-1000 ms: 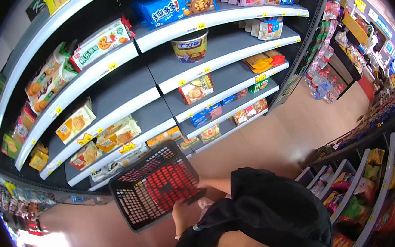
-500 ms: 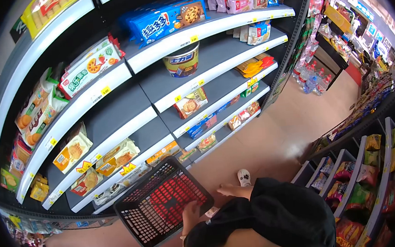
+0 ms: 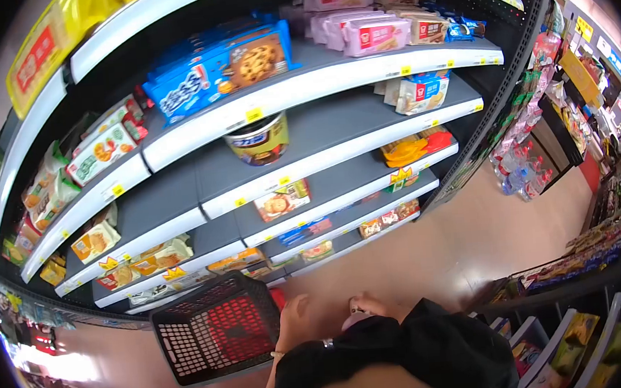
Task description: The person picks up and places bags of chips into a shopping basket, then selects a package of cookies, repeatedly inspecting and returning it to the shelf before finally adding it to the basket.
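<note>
A black plastic shopping basket (image 3: 215, 329) with a lattice wall and red showing inside is at the lower left, before the shelves. Just off its right side is my left hand (image 3: 293, 318), fingers loosely curved and apart, with a red part (image 3: 278, 297) of the basket close by. My right hand (image 3: 372, 304) hangs low in front of my body, fingers loose, nothing seen in it. A white shoe (image 3: 356, 307) with dark spots shows beside its fingers. Black clothing (image 3: 388, 348) covers my lap area and hides part of both forearms.
Grey shelves with white price edges (image 3: 302, 89) hold blue cookie packs (image 3: 220, 66), pink wafer packs (image 3: 374, 34) and a tub (image 3: 257, 141). Bottles (image 3: 520, 170) stand on the floor (image 3: 446, 249) at the right. A snack rack (image 3: 563, 342) is at lower right.
The view has turned and come nearer the upper shelves. My left hand, earlier overlapping the basket's right part, is now just outside it. The basket appears farther left.
</note>
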Available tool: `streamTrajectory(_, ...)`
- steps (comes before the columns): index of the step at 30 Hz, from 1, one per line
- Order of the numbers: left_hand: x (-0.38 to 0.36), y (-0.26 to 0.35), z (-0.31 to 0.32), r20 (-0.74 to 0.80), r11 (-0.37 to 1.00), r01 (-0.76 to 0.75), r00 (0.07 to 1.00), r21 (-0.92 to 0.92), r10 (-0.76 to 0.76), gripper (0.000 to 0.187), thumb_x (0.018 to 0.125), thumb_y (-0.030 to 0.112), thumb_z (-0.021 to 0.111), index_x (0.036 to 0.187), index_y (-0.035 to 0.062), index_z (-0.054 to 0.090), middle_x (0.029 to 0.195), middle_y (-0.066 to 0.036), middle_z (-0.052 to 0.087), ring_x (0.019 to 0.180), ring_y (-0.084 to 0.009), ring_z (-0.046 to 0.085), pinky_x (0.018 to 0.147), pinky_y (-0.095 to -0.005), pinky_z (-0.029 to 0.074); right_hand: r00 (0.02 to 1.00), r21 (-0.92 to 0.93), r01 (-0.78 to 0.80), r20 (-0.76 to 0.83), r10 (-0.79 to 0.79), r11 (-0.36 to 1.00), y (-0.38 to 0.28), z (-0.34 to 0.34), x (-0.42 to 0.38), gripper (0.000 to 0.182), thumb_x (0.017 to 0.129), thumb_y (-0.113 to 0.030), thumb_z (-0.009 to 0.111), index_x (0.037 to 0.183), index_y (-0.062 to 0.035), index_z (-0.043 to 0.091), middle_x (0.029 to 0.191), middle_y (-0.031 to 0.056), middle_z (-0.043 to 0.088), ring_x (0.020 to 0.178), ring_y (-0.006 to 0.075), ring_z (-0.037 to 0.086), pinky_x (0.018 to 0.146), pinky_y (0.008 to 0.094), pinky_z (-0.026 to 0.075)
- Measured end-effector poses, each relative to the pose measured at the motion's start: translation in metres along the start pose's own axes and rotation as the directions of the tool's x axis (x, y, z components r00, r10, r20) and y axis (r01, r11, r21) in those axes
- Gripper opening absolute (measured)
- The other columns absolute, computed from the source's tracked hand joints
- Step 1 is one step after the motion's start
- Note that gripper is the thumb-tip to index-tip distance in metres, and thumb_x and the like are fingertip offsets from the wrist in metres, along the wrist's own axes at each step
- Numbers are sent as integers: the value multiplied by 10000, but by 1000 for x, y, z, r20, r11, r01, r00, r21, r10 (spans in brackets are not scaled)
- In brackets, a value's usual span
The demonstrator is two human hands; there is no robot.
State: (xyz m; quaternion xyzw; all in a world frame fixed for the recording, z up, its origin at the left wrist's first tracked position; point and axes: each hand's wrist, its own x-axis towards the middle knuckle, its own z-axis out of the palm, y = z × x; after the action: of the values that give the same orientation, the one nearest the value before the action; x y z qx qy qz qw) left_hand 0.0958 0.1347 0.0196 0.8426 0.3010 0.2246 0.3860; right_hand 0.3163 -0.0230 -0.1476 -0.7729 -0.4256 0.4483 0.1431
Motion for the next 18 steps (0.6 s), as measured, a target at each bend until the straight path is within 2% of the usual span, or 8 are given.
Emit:
streamTrajectory(6, 31, 49, 47, 180, 992, 99, 980, -81, -83, 265, 830, 110, 595, 1085, 40, 596, 1009, -178, 623, 955, -288, 612, 805, -355, 483, 936, 190, -320, -86, 341, 928, 94, -75, 11, 227, 786, -268, 592, 827, -45, 606, 687, 93, 599, 659, 204, 586, 586, 330, 440)
streamTrajectory(9, 35, 69, 26, 210, 998, -49, 977, 46, 38, 273, 812, 122, 599, 1074, 45, 602, 1051, -178, 606, 1005, -328, 576, 859, -394, 456, 907, 340, -335, -136, 398, 879, 115, -91, 8, 222, 800, -277, 577, 783, -57, 597, 656, 71, 579, 627, 178, 565, 557, 313, 420)
streamTrajectory(12, 51, 33, 9, 105, 930, -284, 958, 235, 267, 314, 760, 174, 617, 1060, 83, 615, 1186, -144, 547, 1123, -342, 490, 943, -458, 393, 916, 531, -204, -193, 352, 823, 104, -94, 1, 231, 814, -286, 563, 740, -69, 588, 626, 49, 559, 595, 153, 545, 527, 295, 400)
streamTrajectory(14, 81, 34, -16, -100, 967, -104, 986, 233, 130, 340, 762, 135, 616, 1093, 62, 588, 1193, -165, 536, 1145, -380, 461, 988, -491, 343, 922, 641, -45, -268, 279, 766, 75, -98, -2, 244, 823, -292, 553, 711, -77, 581, 605, 35, 546, 573, 136, 532, 508, 283, 387)
streamTrajectory(15, 95, 39, -29, -229, 925, -130, 948, 357, 221, 352, 756, 84, 615, 1103, 40, 576, 1225, -190, 503, 1169, -387, 436, 1003, -484, 333, 918, 678, 52, -321, 232, 733, 55, -104, -2, 253, 828, -295, 548, 696, -81, 578, 595, 28, 539, 563, 127, 525, 498, 277, 380)
streamTrajectory(16, 114, 62, -58, -198, 957, -79, 971, 278, 137, 338, 773, 57, 598, 1110, 45, 573, 1262, -210, 466, 1196, -398, 409, 1020, -476, 318, 912, 706, 141, -365, 186, 694, 33, -112, 2, 263, 833, -298, 543, 682, -85, 575, 585, 21, 532, 552, 119, 518, 488, 271, 374)
streamTrajectory(17, 132, 85, -76, -353, 941, -151, 899, 303, 258, 324, 794, 44, 587, 1117, 38, 567, 1250, -212, 479, 1184, -395, 423, 1019, -462, 323, 910, 731, 214, -390, 139, 648, 10, -124, 12, 274, 837, -301, 539, 667, -89, 572, 575, 13, 526, 541, 110, 511, 479, 266, 367)
streamTrajectory(18, 149, 104, -96, -433, 935, -175, 850, 308, 301, 315, 809, 43, 583, 1124, 34, 564, 1232, -202, 501, 1194, -390, 421, 1022, -454, 323, 946, 808, 306, -316, -67, 504, 8, -142, 34, 238, 851, -267, 537, 694, -92, 578, 600, 2, 536, 553, 108, 499, 511, 261, 372)
